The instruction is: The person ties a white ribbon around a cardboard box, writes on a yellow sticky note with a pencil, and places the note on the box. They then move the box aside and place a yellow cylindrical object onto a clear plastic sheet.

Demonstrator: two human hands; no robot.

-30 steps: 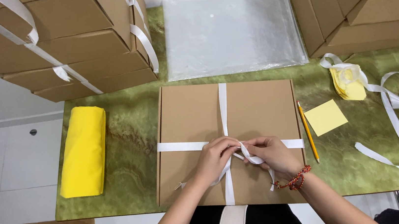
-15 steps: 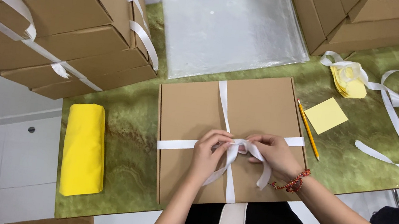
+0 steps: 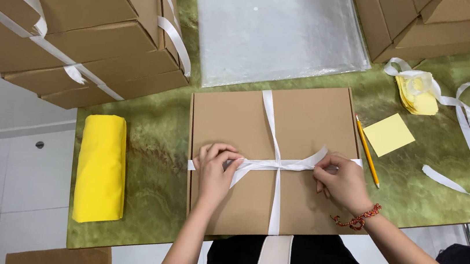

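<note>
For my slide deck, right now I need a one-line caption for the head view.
Two hands, left hand and right hand, pull white ribbon ends apart across a flat cardboard box on a green table.

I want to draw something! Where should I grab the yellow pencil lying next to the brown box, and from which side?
Pinch the pencil around its bare middle, coming straight down from above. It lies flat on the green table, close along the box edge, with a yellow sticky note on its other side, so a sideways reach looks cramped. The right hand is nearest.
</note>
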